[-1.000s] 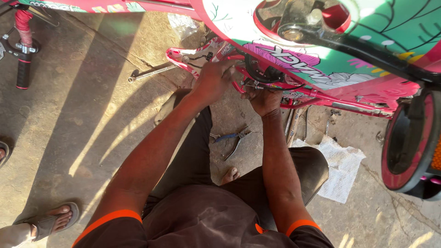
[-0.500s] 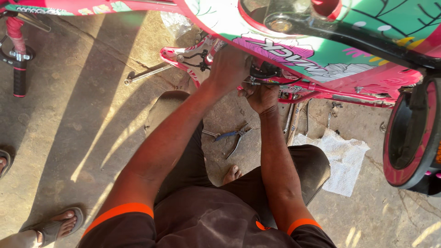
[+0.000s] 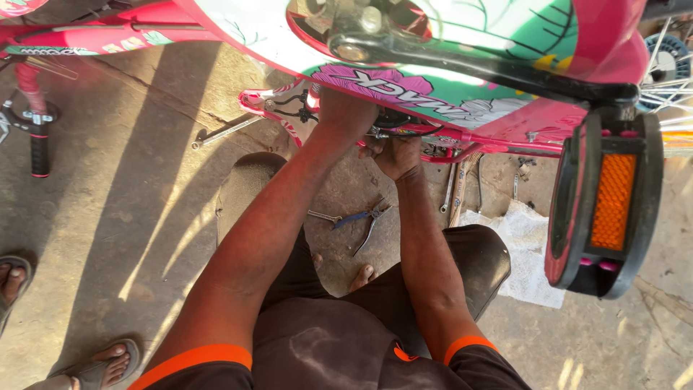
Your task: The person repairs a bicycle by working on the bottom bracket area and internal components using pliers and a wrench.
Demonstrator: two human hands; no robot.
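A pink, white and green child's bicycle frame (image 3: 447, 94) lies across the top of the view, upside down. My left hand (image 3: 345, 114) reaches up under the frame and grips a part near the chain area. Just to its right, my right hand (image 3: 395, 153) is closed around a small dark part or tool at the same spot; what it holds is hidden. A pedal (image 3: 605, 206) with an orange reflector hangs close to the camera at the right.
Blue-handled pliers (image 3: 364, 220) lie on the concrete between my knees. A spanner (image 3: 224, 131) lies at the left, more tools (image 3: 456, 189) under the frame. A white cloth (image 3: 523, 249) is at the right. A handlebar grip (image 3: 37, 148) and another person's sandalled feet (image 3: 101, 367) are at the left.
My view has moved closer and lower under the frame; the pedal now looms at the right. Both hands stay at the same spot under the frame.
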